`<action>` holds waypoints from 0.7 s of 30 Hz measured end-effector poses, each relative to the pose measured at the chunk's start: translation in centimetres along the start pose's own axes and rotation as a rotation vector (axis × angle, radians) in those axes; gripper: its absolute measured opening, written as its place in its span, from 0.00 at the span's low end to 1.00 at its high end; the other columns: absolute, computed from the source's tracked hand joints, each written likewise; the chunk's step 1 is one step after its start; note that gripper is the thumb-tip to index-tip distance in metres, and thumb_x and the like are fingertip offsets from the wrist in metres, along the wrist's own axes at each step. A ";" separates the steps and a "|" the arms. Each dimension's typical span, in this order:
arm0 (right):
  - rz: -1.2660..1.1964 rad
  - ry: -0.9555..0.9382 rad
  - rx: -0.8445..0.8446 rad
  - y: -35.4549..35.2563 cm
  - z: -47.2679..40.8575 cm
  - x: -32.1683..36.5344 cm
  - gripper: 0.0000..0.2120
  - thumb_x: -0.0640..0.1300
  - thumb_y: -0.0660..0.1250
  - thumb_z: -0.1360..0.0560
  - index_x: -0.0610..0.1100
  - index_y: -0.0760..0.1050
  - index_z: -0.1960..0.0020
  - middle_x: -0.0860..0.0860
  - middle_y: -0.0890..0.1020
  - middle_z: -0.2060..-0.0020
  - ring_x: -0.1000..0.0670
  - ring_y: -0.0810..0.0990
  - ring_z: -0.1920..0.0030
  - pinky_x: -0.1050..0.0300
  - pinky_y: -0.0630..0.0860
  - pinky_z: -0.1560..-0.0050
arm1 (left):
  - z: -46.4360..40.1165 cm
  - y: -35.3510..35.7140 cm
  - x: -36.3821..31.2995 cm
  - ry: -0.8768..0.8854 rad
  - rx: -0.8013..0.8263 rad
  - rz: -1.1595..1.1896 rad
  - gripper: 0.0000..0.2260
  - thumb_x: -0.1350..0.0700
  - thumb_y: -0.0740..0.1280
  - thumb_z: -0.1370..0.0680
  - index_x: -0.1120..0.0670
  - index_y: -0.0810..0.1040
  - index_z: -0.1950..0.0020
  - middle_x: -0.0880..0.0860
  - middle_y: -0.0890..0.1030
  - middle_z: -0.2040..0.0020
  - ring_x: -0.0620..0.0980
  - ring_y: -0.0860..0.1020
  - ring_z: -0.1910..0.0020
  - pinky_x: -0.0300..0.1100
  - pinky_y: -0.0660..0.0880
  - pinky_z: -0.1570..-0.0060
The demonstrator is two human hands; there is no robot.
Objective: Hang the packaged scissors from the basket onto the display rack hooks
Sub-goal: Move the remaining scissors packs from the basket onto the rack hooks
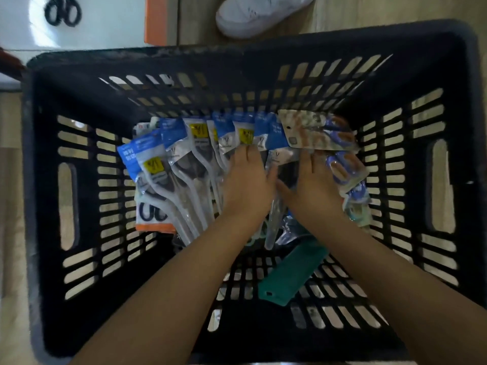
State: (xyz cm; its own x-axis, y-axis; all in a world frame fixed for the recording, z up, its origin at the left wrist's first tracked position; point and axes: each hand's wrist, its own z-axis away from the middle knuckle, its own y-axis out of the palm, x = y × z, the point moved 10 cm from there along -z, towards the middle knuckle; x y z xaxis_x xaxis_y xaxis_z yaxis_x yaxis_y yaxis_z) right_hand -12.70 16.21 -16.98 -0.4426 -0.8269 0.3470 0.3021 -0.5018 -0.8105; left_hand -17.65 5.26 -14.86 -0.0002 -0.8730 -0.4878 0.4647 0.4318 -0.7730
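Both hands reach down into the black slotted plastic basket [50,206]: left hand [247,180] and right hand [313,180] lie flat, fingers relaxed, on the fanned blue-headed clear packets of scissors [181,154], apparently to sort before lifting one.
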 end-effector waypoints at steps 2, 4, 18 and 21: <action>-0.014 0.010 -0.041 0.3 -0.8 0.1 0.38 0.57 0.62 0.24 0.36 0.51 0.25 0.38 0.61 0.28 0.40 0.60 0.29 0.48 0.59 0.30 | -0.9 -0.1 -0.5 -0.031 -0.039 -0.005 0.24 0.51 0.60 0.20 0.61 0.61 0.28 0.58 0.65 0.31 0.55 0.64 0.32 0.44 0.63 0.36; -0.094 0.042 -0.113 0.1 -1.3 -0.1 0.35 0.55 0.64 0.25 0.34 0.59 0.28 0.38 0.68 0.34 0.39 0.66 0.33 0.45 0.63 0.34 | -1.8 -0.1 -1.0 -0.040 -0.051 -0.052 0.24 0.51 0.59 0.19 0.60 0.59 0.27 0.58 0.64 0.30 0.56 0.62 0.31 0.44 0.61 0.35; -0.633 0.140 -0.063 0.1 -2.0 -0.6 0.51 0.47 0.78 0.36 0.45 0.50 0.24 0.44 0.63 0.33 0.45 0.62 0.32 0.54 0.66 0.35 | -3.7 0.3 1.0 -0.358 0.002 0.403 0.20 0.48 0.63 0.22 0.66 0.76 0.45 0.65 0.78 0.48 0.62 0.77 0.47 0.50 0.73 0.50; -0.745 0.172 -0.010 0.4 -1.9 -1.0 0.51 0.46 0.79 0.37 0.45 0.50 0.24 0.46 0.61 0.33 0.49 0.64 0.34 0.59 0.66 0.38 | -3.1 0.0 1.2 -0.374 0.017 0.521 0.15 0.49 0.64 0.22 0.62 0.77 0.51 0.57 0.76 0.60 0.53 0.75 0.58 0.41 0.70 0.63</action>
State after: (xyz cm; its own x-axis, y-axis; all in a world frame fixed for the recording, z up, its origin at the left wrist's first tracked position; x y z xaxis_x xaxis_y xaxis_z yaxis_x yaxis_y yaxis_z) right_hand -13.77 17.32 -18.54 -0.6518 -0.2194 0.7259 -0.1350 -0.9084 -0.3958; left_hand -20.42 4.93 -16.75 0.5366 -0.5713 -0.6210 0.3349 0.8197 -0.4647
